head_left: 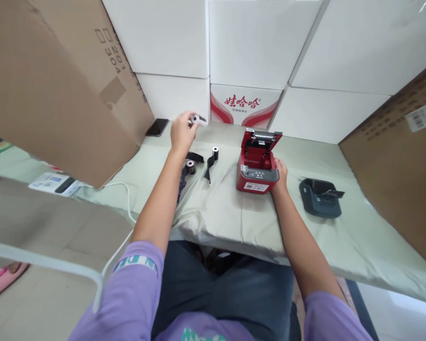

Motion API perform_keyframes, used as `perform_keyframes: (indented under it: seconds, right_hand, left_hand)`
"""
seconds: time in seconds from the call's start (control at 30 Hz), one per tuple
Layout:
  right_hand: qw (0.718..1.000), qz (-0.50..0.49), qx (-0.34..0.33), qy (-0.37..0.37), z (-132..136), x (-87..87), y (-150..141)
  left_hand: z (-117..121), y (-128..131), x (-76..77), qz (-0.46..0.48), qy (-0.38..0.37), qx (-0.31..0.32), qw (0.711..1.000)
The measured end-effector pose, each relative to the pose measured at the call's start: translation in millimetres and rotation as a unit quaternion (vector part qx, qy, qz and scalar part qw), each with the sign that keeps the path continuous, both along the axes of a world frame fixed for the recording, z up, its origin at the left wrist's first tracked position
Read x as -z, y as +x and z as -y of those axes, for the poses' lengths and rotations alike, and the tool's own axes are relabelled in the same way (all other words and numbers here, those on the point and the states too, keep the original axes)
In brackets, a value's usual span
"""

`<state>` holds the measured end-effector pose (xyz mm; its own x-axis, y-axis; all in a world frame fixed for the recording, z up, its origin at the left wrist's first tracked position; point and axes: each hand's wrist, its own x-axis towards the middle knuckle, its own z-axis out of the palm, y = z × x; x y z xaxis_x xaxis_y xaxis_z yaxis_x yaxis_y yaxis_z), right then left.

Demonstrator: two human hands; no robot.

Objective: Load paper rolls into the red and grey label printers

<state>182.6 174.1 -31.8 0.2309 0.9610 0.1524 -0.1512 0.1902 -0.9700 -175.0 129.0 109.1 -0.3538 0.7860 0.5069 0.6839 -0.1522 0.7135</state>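
Note:
My left hand point(181, 135) is raised over the back of the table, its fingers closed around a small white paper roll point(196, 118) with a dark core. A red receipt printer point(241, 177) stands on the cloth with its lid tilted up and its inner bay showing. My right hand point(280, 175) grips the printer's right side, its fingers partly hidden behind the casing. Between my arms lie two more rolls, a dark-sided roll point(190, 167) by my left forearm and a roll with a loose black strip point(215, 153) farther back.
A dark printer-like device point(319, 196) sits to the right. A phone point(157, 127) lies at the back left beside a large cardboard box point(64, 94). Stacked white boxes point(248, 42) wall off the rear, and another carton point(404, 156) borders the right. A white cable point(128, 199) hangs over the front edge.

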Motion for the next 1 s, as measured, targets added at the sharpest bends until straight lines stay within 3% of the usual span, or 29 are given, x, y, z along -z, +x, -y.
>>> perform_keyframes:
  seconds: [0.07,0.13,0.27,0.37,0.57,0.67,0.77,0.87,1.0]
  right_hand:
    - [1.000,0.001,-0.005,0.007,-2,1.7,1]
    - [1.000,0.001,-0.006,0.011,-2,2.0,0]
    - [1.000,-0.006,0.000,0.016,0,0.0,-2]
    - [1.000,-0.010,0.004,0.016,1,-0.5,-3]
    - [1.000,-0.015,-0.005,0.013,1,-0.1,-5]
    - [1.000,-0.015,-0.002,0.016,2,-1.5,-6]
    - [1.000,-0.015,0.005,0.016,2,-3.6,-7]
    - [1.000,-0.021,0.001,0.006,4,-6.1,-7]
    - [1.000,-0.001,0.002,0.004,7,-9.7,-8]
  left_hand:
    - [7,7,-11.2,0.162,0.109,0.006,0.981]
    - [13,21,-19.9,0.317,0.155,0.032,0.935]
    - [22,58,-22.3,0.520,0.107,0.120,0.839]
    - [29,84,-13.7,0.547,0.030,0.166,0.820]
    - [29,128,12.8,0.367,-0.077,0.277,0.885]
    - [21,143,29.0,0.287,-0.133,0.292,0.902]
    - [13,152,41.2,0.175,-0.157,0.271,0.934]
    - [11,157,43.2,0.012,-0.163,0.199,0.966]
    - [11,161,30.5,-0.112,-0.217,0.124,0.962]
